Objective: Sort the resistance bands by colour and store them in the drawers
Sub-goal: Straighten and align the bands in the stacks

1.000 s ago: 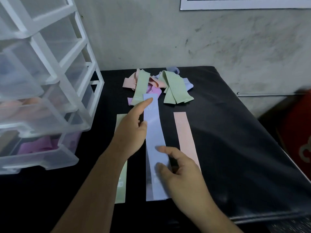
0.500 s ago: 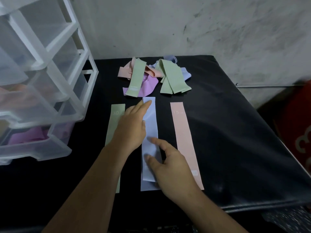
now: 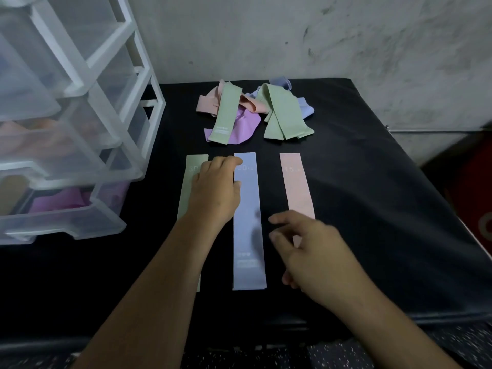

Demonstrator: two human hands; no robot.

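Observation:
Three resistance bands lie flat side by side on the black table (image 3: pixel 372 209): a green band (image 3: pixel 189 187), a blue band (image 3: pixel 249 225) and a pink band (image 3: pixel 296 187). Behind them sits a tangled pile of bands (image 3: pixel 253 113) in green, pink, purple and blue. My left hand (image 3: pixel 215 190) rests between the green and blue bands, fingers loosely curled, its thumb at the blue band's left edge. My right hand (image 3: pixel 311 251) hovers between the blue and pink bands with loosely curled fingers, holding nothing and covering the pink band's near end.
A clear plastic drawer unit (image 3: pixel 87 107) stands at the left with its drawers pulled out. Its lowest drawer holds purple bands (image 3: pixel 66 201); the one above holds peach-pink bands (image 3: pixel 40 134). A grey wall runs behind the table. A red object (image 3: pixel 474 195) stands beyond the right edge.
My right hand has lifted off the blue band and moved right. My left hand's fingers have drawn back from flat on the blue band to curled beside it. The camera has moved closer.

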